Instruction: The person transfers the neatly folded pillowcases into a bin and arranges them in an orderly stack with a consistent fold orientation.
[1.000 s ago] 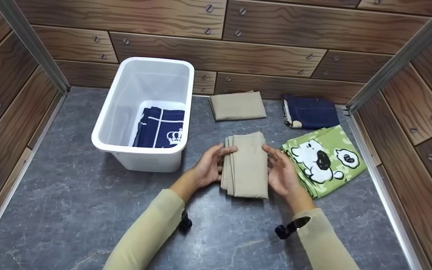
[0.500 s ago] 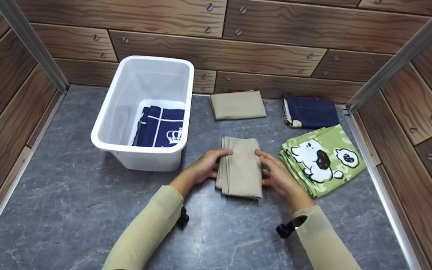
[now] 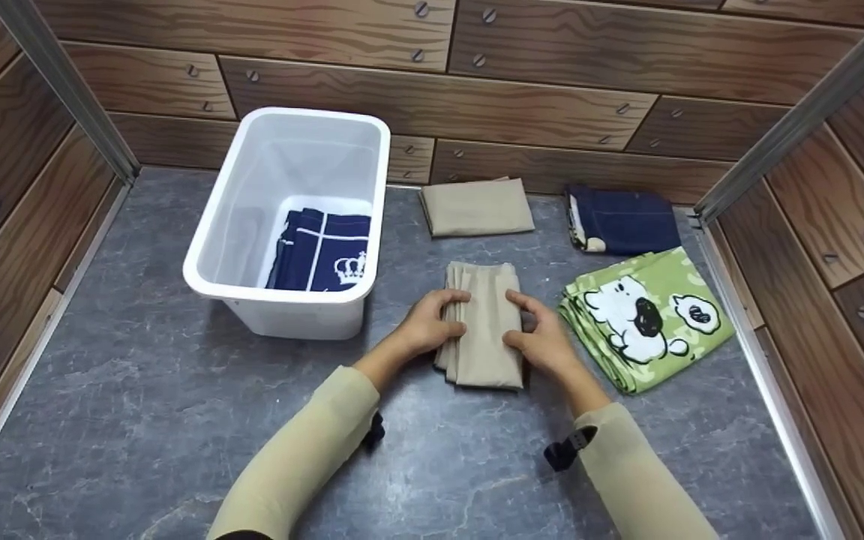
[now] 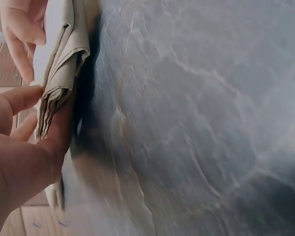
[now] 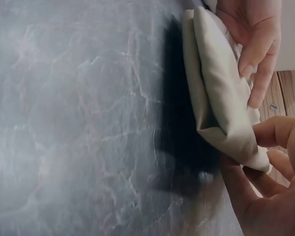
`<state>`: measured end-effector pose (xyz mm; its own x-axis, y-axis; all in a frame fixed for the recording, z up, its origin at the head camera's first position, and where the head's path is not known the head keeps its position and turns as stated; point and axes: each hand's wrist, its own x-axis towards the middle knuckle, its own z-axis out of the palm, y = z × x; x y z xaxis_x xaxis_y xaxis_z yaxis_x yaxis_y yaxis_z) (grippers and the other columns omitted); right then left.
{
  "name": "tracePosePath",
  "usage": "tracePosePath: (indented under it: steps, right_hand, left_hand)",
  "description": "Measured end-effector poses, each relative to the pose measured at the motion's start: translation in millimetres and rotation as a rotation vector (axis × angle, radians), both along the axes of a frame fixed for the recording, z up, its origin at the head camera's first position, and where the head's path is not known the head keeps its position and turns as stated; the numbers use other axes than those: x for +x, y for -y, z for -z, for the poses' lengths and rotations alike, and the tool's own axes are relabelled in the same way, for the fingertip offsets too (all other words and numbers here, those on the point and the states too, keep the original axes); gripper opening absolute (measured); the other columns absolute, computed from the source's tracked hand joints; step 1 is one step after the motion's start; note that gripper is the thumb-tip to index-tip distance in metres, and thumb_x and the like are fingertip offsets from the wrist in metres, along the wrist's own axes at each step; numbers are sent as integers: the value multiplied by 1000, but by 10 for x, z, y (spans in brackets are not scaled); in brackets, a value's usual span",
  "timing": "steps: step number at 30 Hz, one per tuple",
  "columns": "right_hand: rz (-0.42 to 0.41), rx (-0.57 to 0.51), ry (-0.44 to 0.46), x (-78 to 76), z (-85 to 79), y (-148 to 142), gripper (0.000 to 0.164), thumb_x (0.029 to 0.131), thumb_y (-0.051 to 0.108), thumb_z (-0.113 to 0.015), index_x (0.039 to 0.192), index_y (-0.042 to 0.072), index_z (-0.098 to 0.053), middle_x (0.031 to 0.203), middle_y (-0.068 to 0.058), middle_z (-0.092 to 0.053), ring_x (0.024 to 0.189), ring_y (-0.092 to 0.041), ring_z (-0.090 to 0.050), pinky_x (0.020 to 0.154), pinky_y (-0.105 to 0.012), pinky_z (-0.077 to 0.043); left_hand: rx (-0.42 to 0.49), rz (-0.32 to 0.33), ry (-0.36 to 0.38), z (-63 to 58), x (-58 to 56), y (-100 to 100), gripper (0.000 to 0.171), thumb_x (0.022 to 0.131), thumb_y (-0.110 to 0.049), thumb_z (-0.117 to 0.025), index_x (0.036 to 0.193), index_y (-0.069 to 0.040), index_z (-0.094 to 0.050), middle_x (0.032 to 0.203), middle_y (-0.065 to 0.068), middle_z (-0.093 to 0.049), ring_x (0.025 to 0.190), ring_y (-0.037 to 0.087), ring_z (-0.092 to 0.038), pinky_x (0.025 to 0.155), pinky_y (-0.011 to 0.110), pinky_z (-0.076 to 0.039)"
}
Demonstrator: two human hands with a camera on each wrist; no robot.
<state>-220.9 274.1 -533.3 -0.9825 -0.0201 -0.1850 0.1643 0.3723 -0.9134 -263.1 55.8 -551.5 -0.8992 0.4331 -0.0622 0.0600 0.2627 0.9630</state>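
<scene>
A folded beige cloth (image 3: 488, 349) is held between both hands in the middle of the head view. My left hand (image 3: 426, 324) pinches its left edge, where several layers show; in the left wrist view, the thumb and fingers grip those stacked layers (image 4: 59, 96). On the opposite edge, my right hand (image 3: 548, 339) pinches with the thumb on top. Fingers of that hand (image 5: 273, 206) reach under the cloth's rounded fold (image 5: 223, 93) in the right wrist view. A dark shadow lies beneath the cloth there.
A white bin (image 3: 293, 296) stands left, with a folded navy crown-print cloth (image 3: 327, 255) inside. Another beige folded cloth (image 3: 477, 208) lies by the back wall. At right lie a navy folded cloth (image 3: 623, 220) and a green dog-print cloth (image 3: 649, 322). Wood-patterned walls surround the grey floor.
The beige cloth has shifted slightly left between the hands. Both hands have turned so that their thumbs now press on its top near the edges. The other cloths and the bin have stayed put.
</scene>
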Motion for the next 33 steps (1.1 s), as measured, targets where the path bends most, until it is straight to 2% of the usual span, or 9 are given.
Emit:
tracePosePath:
  steps: [4, 7, 11, 15, 18, 20, 24, 29, 33]
  right_hand:
    - [42, -108, 77, -21, 35, -58, 74, 80, -7, -66, 149, 6, -44, 147, -20, -45, 92, -21, -62, 66, -26, -55]
    - [49, -172, 131, -13, 61, -114, 72, 83, -4, -67, 150, 8, -43, 152, -16, -42, 100, -21, -59, 67, -27, -56]
    - [35, -251, 179, -2, 63, -168, 69, 88, -1, -67, 151, 9, -42, 156, -14, -39, 117, -23, -53, 80, -32, -58]
    - [40, -370, 263, -18, 36, -194, 67, 91, 3, -62, 153, 14, -39, 150, -10, -43, 103, -17, -61, 81, -36, -58]
    - [50, -414, 312, -34, 21, -207, 65, 93, 7, -61, 153, 17, -40, 132, -6, -54, 93, -14, -64, 77, -36, -58]
    - [53, -418, 327, -41, 24, -219, 64, 93, 7, -62, 153, 18, -41, 121, -4, -58, 91, -14, -64, 76, -35, -58]
    - [41, -429, 330, -44, 52, -234, 66, 92, 1, -60, 153, 16, -40, 128, -6, -54, 95, -16, -64, 80, -39, -59]
    - [21, -420, 297, -35, 73, -229, 68, 91, -5, -56, 154, 13, -38, 143, -15, -43, 98, -18, -63, 80, -40, -59]
    - [12, -409, 278, -26, 65, -224, 68, 91, -7, -56, 154, 11, -37, 147, -18, -41, 100, -18, -62, 78, -37, -59]
  left_hand:
    - [188, -1, 185, 39, -19, 59, 51, 86, 2, -67, 136, -1, -57, 130, 21, -56, 106, 28, -62, 86, 38, -58]
    - [266, 16, 279, 50, -20, 100, 51, 89, -2, -67, 138, -2, -55, 133, 21, -53, 98, 29, -66, 76, 42, -61]
    - [260, 32, 300, 29, -31, 119, 49, 92, -8, -66, 140, -5, -56, 142, 17, -49, 103, 29, -65, 77, 43, -61]
    - [244, 25, 386, -30, -57, 114, 44, 99, -22, -60, 141, -11, -56, 144, 12, -51, 112, 26, -62, 81, 42, -60]
    - [240, 17, 480, -79, -78, 112, 44, 103, -35, -53, 142, -15, -55, 141, 11, -55, 111, 25, -64, 79, 44, -61]
    - [228, 17, 509, -100, -87, 113, 45, 103, -38, -51, 142, -16, -56, 140, 10, -55, 107, 25, -65, 77, 44, -61]
    - [207, 24, 477, -92, -84, 110, 43, 100, -23, -58, 142, -12, -55, 136, 14, -56, 99, 24, -67, 74, 42, -61]
    - [241, 24, 367, -28, -57, 82, 55, 86, 4, -69, 139, -1, -54, 131, 21, -51, 92, 29, -68, 74, 41, -62]
    - [226, 9, 271, -1, -53, 64, 58, 80, 10, -72, 135, 2, -56, 132, 22, -52, 98, 27, -65, 78, 36, -61]
